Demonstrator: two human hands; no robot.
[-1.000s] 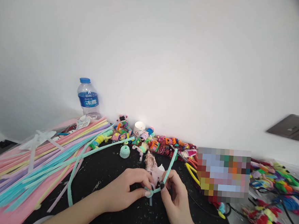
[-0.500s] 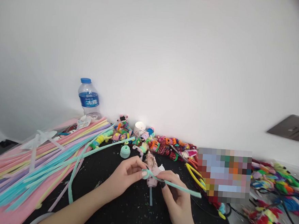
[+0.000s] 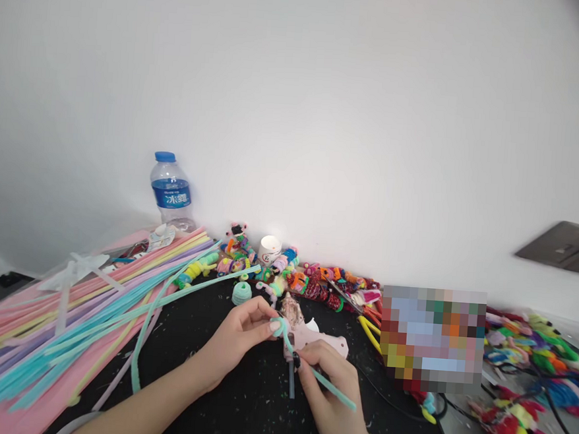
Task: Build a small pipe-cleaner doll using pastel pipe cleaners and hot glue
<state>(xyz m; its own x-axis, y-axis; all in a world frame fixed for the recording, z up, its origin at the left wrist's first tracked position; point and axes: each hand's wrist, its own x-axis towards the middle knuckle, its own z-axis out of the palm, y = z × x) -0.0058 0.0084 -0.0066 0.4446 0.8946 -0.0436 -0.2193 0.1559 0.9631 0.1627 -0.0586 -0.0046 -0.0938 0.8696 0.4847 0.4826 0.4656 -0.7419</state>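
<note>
Mint pipe cleaner (image 3: 334,389): one end looped, pinched by left hand (image 3: 240,334); tail uncoiled, gripped by right hand (image 3: 331,410). Separate mint coil (image 3: 242,295) looks done.

A plain white wall (image 3: 326,114) bearing a dark socket plate (image 3: 562,248) rises behind a black tabletop (image 3: 241,405).

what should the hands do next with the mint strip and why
Perhaps wind the mint strip another turn around its curled end: the left hand pinches that end, the right hand grips the strip, and a straight tail is unwound.
</note>
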